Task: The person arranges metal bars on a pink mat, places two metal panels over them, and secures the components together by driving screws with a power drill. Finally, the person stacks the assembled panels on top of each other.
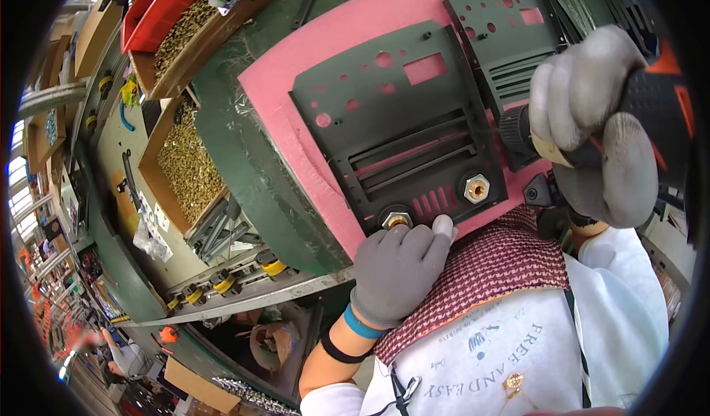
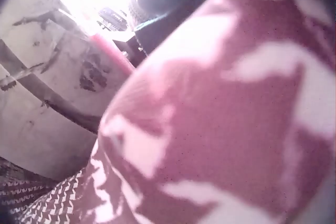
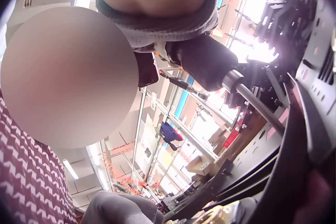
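Under my gloved left hand (image 1: pixel 403 272) lies the lower edge of a dark metal panel (image 1: pixel 399 124) with slots and round holes. Its knuckles are bent beside a brass fitting with a hex nut (image 1: pixel 397 219); the fingertips are hidden, so I cannot tell whether they grip it. Another brass fitting with a nut (image 1: pixel 477 188) stands at the panel's lower right corner. My gloved right hand (image 1: pixel 592 113) grips a black and orange power drill (image 1: pixel 654 120), its ribbed collar pointing left over the panel's right side. In the right wrist view, a metal shaft (image 3: pixel 260 106) extends from the drill toward the panel.
Pink foam (image 1: pixel 270 83) lies under the panel and a second dark panel (image 1: pixel 506 50). Left of the green bench mat (image 1: pixel 229 146) stand a cardboard box of small brass parts (image 1: pixel 185 164) and a red bin (image 1: pixel 151 17). Patterned cloth fills most of the left wrist view.
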Demonstrator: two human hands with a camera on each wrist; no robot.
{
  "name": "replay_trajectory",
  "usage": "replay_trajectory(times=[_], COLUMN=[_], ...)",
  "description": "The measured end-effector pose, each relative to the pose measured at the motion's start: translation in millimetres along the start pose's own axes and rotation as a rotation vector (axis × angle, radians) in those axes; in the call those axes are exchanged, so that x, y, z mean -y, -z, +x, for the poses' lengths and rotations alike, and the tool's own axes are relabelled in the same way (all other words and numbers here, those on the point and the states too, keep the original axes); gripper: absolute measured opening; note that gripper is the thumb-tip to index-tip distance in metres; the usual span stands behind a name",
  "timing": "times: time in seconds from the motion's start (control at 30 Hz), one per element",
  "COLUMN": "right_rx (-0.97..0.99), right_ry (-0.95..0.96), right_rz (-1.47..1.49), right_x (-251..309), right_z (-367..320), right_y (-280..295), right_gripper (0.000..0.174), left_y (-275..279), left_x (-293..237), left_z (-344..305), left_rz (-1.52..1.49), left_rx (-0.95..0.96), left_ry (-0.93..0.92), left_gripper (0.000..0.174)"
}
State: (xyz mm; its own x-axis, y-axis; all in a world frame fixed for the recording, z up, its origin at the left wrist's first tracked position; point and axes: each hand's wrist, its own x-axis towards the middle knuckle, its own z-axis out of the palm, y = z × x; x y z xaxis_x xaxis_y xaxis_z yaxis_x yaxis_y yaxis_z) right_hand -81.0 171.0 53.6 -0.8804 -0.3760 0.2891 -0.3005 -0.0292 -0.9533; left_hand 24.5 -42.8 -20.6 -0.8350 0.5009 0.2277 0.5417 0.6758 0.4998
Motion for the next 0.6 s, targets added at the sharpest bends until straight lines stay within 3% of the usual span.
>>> replay_trajectory(times=[0.2, 0.27, 0.33, 0.37, 0.4, 0.43, 0.47, 0.5, 0.53, 0.6], right_rx=[0.001, -0.023, -0.037, -0.055, -0.033, 0.248, 0.121, -0.008, -0.005, -0.011], right_ry=[-0.058, -0.072, -0.077, -0.084, -0.015, 0.183, 0.154, 0.125, 0.133, 0.128], right_rz=[0.089, -0.005, 0.064, 0.134, 0.345, 0.489, 0.31, 0.129, 0.128, 0.171], right_x=[3, 8, 10, 10, 8, -8, 4, 16, 18, 30], right_z=[-1, -2, -6, -7, -5, 4, -4, -11, -10, -23], right_y=[-9, -10, -7, -5, -2, 34, 32, 28, 28, 35], right_gripper=[0.028, 0.029, 0.029, 0.029, 0.027, 0.018, 0.02, 0.025, 0.025, 0.024], left_y=[3, 9, 20, 29, 40, 46, 47, 47, 47, 42], left_x=[-3, -6, -8, -7, -4, -2, 3, 7, 9, 9], left_z=[1, 4, 13, 18, 24, 27, 30, 35, 39, 47], left_rz=[-0.016, -0.021, -0.388, -0.384, -0.743, -1.103, -1.099, -1.398, -1.7, -1.728], left_rx=[0.031, 0.054, 0.031, 0.023, -0.017, -0.061, -0.068, -0.093, -0.115, -0.112], left_ry=[0.022, 0.046, 0.287, 0.288, 0.542, 0.793, 0.79, 0.901, 1.003, 0.958], left_gripper=[0.018, 0.018, 0.015, 0.015, 0.018, 0.023, 0.023, 0.028, 0.032, 0.033])
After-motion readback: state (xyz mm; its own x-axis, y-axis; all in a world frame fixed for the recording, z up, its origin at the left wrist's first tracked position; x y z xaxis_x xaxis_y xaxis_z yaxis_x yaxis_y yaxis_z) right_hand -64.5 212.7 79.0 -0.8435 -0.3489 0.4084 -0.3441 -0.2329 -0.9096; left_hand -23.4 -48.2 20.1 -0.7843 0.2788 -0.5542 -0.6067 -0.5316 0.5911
